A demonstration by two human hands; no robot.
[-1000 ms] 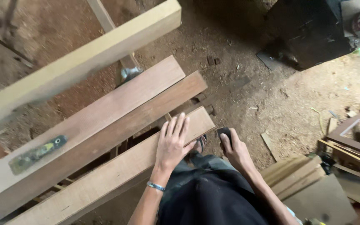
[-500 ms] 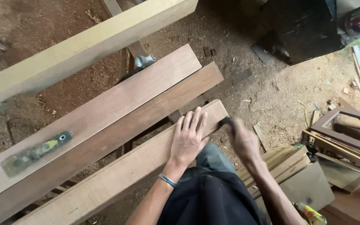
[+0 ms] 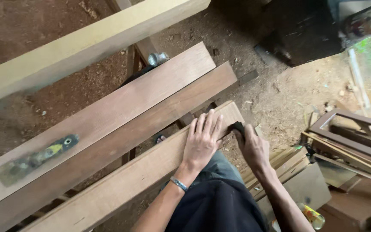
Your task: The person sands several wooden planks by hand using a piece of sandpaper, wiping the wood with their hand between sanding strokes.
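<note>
Both hands work at the near end of the pale brown wooden plank (image 3: 121,184): the left hand (image 3: 202,139) lies flat and open on its top face, and the right hand (image 3: 254,148) is clenched around a small dark sanding block (image 3: 238,127) at its edge. Done well, the flat palm steadies while strokes follow the grain. Beside the darker brown boards (image 3: 121,129), the plank's long axis runs from lower left to upper right.
</note>
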